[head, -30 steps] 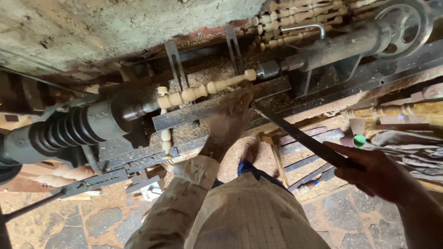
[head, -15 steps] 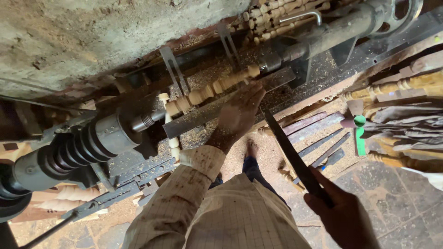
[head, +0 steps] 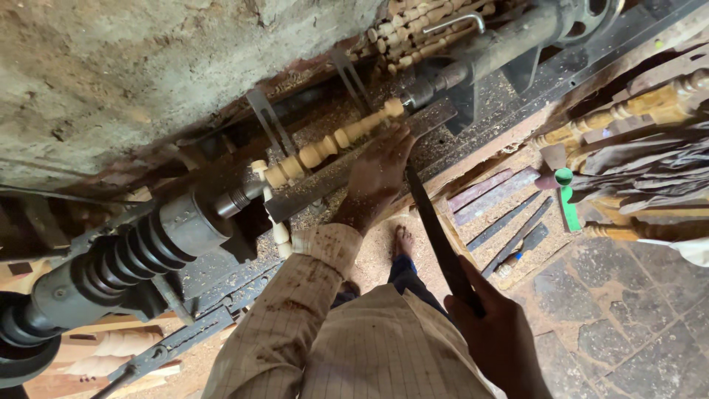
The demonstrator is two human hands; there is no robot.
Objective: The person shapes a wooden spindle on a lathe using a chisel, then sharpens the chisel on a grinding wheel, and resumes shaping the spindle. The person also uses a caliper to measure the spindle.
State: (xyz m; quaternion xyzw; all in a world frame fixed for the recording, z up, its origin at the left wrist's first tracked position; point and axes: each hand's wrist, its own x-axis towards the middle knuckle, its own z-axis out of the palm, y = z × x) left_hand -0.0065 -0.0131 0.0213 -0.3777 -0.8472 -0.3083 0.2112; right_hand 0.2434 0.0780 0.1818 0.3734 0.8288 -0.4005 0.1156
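Swung in from the right side of the frame, the right hand (head: 493,336) now sits at the lower middle with its grip clenched on the handle of a long dark chisel (head: 436,233), whose blade slants up toward the tool rest (head: 332,181). Its tip ends just beside the left hand (head: 378,174), which has stayed pressed on that rest, fingers curled and grasping nothing that shows. Above it, the pale turned spindle (head: 329,146) runs across the upper middle, mounted in the lathe (head: 140,255), so the cutting edge now looks lined up against the wood.
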